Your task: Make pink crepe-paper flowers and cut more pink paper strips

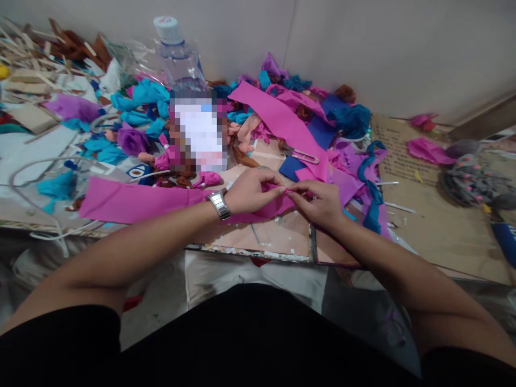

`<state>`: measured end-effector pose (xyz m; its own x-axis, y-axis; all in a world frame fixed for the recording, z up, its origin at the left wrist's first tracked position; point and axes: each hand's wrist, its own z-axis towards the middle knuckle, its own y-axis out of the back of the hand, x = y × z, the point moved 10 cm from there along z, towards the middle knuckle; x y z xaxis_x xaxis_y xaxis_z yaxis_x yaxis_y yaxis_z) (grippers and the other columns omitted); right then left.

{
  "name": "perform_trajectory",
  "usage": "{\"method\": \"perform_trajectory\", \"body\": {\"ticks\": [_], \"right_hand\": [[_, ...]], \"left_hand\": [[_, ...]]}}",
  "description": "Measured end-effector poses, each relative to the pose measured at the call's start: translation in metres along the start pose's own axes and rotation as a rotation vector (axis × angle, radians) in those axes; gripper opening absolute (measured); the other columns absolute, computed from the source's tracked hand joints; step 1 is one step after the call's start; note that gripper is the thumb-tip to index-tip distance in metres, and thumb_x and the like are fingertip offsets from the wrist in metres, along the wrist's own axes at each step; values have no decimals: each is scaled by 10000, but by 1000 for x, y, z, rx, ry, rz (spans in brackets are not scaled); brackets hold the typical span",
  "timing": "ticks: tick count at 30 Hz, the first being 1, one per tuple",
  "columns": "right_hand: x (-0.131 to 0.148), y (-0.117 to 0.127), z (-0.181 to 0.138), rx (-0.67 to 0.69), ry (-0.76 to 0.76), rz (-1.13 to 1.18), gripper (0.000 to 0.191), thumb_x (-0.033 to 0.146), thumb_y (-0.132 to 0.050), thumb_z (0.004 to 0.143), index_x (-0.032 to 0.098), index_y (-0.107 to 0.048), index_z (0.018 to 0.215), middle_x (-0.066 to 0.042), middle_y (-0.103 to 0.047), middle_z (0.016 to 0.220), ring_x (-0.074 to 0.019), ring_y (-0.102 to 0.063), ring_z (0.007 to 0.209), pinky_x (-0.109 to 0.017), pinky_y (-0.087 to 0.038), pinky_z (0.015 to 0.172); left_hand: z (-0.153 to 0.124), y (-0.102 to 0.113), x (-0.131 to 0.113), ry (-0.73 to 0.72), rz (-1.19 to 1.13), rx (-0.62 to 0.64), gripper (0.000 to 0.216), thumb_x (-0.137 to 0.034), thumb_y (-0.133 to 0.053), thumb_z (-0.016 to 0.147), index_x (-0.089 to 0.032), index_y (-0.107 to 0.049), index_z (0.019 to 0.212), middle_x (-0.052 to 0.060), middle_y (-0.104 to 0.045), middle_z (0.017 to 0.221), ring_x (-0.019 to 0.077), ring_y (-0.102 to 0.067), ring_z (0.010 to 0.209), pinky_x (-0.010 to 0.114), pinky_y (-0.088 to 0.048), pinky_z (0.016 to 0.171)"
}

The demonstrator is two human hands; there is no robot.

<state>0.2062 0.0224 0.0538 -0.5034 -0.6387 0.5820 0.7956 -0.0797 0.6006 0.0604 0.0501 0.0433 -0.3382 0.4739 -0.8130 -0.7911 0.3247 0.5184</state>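
Note:
A long pink strip of what looks like crepe paper [133, 201] lies along the table's front edge and runs under my left wrist to my fingers. My left hand [256, 191], with a metal watch [220, 204] on the wrist, pinches its right end between thumb and fingers. Close against it, my right hand [318, 201] pinches the same end, thumb and forefinger together. The paper looks gathered between the fingertips, and the fingers partly hide it. Just beyond my hands, a utility knife [300, 153] rests on another wide pink strip [278, 126].
A clear bottle [181, 67] with a white cap stands behind a blurred phone-like screen [203, 134]. Scrunched blue [149, 94] and purple [133, 140] paper pieces surround them. A white cable [18, 177] loops at left. Wood sticks [32, 59] heap at back left; cardboard [419, 215] lies right.

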Motion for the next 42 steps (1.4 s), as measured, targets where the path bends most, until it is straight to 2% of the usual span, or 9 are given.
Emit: {"method": "perform_trajectory", "body": {"ticks": [10,19,35,42], "right_hand": [[4,0,0,3,44,10,66,270,-762,959,229,-811,975,-40,-844,925,-150,-738,667,-261,-592,592],[1,0,0,-2,27,-11,76,297,-771,960,235,-813,973,-35,-845,923,-153,-727,660,-275,-586,596],[0,-2,2,6,34,-1,86,324,-721,995,246,-756,983,-44,-798,930,-177,-720,772,-297,-568,627],[0,-6,3,33,42,-1,73,297,-688,1017,244,-726,983,-41,-775,913,-194,-716,821,-325,-567,696]], "left_hand": [[0,-2,-2,-42,2,-2,198,-334,-657,973,-190,-793,971,46,-802,968,169,-715,882,309,-540,860],[-1,-2,-2,-38,9,4,243,-384,-649,994,-195,-801,993,58,-809,1010,190,-727,937,318,-542,861],[-1,-1,-4,-54,8,-13,250,-391,-659,997,-190,-808,995,49,-812,1000,178,-724,915,298,-525,851],[-1,-2,-6,-74,-11,-16,233,-376,-665,998,-192,-807,1009,44,-811,999,169,-716,916,293,-511,851]]}}
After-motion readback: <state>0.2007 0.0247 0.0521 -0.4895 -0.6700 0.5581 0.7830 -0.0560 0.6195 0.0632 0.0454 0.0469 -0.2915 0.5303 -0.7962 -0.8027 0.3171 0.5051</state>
